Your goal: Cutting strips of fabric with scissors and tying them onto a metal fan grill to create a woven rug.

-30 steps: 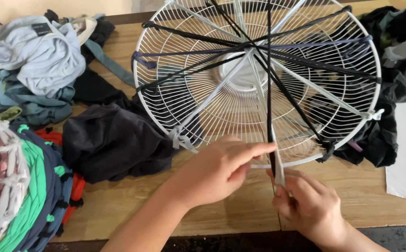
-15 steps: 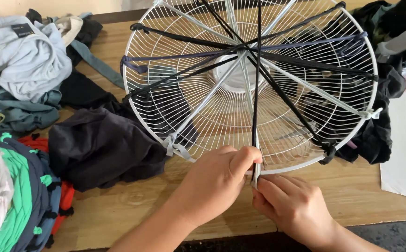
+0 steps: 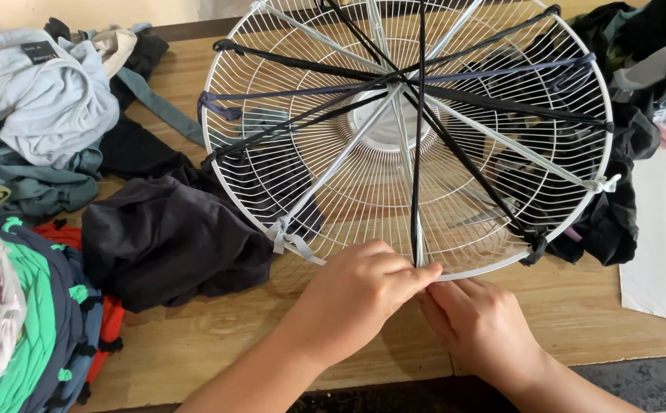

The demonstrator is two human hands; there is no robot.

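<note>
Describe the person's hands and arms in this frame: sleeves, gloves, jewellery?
Both are bare. The left hand and right hand wear no gloves, and no rings, watch or bands show. The forearms are uncovered as far as the frame's lower edge, so no sleeve is visible. Fingernails that show look short and unpainted.

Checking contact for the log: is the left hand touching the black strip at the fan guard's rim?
Touching. The head view shows the left hand's fingertips pinched on the black strip where it meets the fan guard rim, with the right hand just beneath.
</note>
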